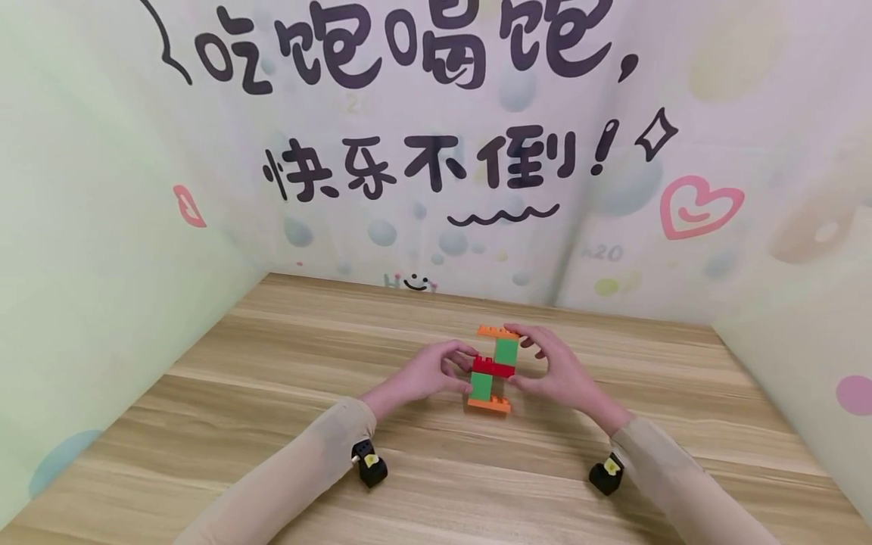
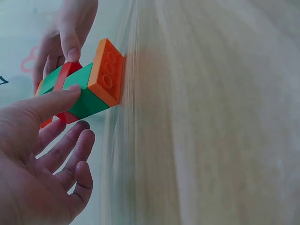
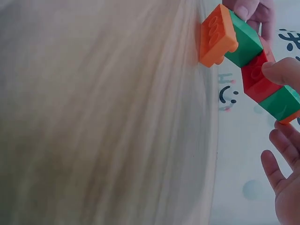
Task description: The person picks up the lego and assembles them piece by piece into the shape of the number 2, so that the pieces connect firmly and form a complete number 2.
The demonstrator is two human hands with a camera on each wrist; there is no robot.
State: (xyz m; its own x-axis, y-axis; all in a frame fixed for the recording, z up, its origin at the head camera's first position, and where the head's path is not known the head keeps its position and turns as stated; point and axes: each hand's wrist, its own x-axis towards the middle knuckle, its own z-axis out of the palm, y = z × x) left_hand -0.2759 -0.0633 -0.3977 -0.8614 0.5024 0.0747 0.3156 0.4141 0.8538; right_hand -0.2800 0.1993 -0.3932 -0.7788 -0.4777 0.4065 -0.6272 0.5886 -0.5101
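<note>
A stack of toy building bricks stands upright on the table, stepped sideways: an orange brick (image 1: 489, 405) at the bottom, a green brick (image 1: 481, 386), a red brick (image 1: 493, 368), another green brick (image 1: 506, 351) and an orange brick (image 1: 492, 331) on top. My left hand (image 1: 431, 371) holds it from the left, thumb on the lower green brick and index finger by the red one; its other fingers are loosely bent. From the right, my right hand (image 1: 562, 372) grips it with the thumb on the red brick's end and a fingertip at the top orange brick.
The wooden table (image 1: 286, 454) runs back to a printed cloth wall (image 1: 381, 250) with pale side walls. A black wrist camera (image 1: 371, 468) hangs under the left sleeve, and another black camera (image 1: 605, 477) under the right.
</note>
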